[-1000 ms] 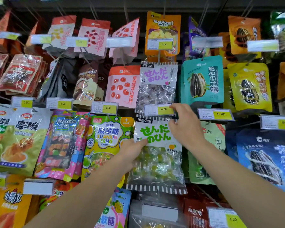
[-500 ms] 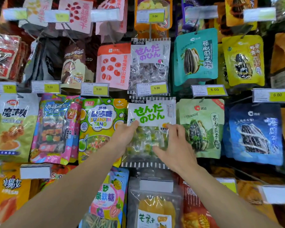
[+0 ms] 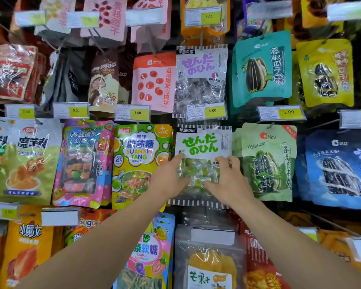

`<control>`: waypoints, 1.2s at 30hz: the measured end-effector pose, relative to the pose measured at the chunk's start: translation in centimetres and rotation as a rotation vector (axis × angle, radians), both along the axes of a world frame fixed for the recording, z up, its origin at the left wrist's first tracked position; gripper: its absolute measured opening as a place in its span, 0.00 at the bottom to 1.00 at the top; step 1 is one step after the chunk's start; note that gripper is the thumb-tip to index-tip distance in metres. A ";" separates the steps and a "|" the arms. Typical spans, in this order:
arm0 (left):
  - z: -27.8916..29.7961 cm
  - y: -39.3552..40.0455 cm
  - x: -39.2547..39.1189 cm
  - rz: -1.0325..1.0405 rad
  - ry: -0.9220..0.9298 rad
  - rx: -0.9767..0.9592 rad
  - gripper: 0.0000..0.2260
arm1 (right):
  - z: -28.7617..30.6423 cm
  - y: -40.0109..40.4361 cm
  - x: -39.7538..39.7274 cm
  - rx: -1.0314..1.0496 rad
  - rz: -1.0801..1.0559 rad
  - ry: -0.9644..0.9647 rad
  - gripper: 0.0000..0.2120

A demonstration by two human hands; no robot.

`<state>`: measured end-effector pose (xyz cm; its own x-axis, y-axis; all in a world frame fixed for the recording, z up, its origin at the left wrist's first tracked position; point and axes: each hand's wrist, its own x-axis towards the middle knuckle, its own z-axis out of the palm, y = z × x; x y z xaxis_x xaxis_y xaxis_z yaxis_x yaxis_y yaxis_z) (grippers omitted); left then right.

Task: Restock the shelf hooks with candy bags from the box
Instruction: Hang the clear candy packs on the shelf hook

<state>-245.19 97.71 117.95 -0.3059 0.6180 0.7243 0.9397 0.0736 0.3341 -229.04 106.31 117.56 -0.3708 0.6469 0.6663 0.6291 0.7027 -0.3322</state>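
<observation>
Centrally in the frame, a clear candy bag with green lettering [image 3: 202, 155] hangs from a hook in the middle row of the display, its striped top edge just under a yellow 5.00 price tag [image 3: 206, 111]. Both hands rest against the bag's see-through lower half. The left hand [image 3: 169, 176] lies on the bag's left side with its fingers fairly straight and pressed flat to the plastic, the fingertips reaching up to the white label. The right hand [image 3: 227, 180] lies on the bag's right side, its fingers likewise extended along the surface and its thumb spread toward the centre; neither hand is curled round the bag.

Directly above hangs a matching clear bag with purple lettering [image 3: 200, 76]. Just left of the green-lettered bag is a green and yellow candy pouch [image 3: 140, 161], and just right of it a pale green sunflower seed pouch [image 3: 265, 161]. Farther right hangs a blue seed pouch [image 3: 340, 167], and toward the upper right a teal seed pouch [image 3: 263, 67]. Below the hands, at the bottom centre, a dried mango bag [image 3: 208, 265] hangs behind a blank white tag [image 3: 213, 235].
</observation>
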 end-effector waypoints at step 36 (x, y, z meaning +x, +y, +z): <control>-18.9 -21.8 -0.8 -0.130 -0.196 -0.249 0.26 | -16.9 -23.4 -0.6 -0.192 -0.001 -0.255 0.34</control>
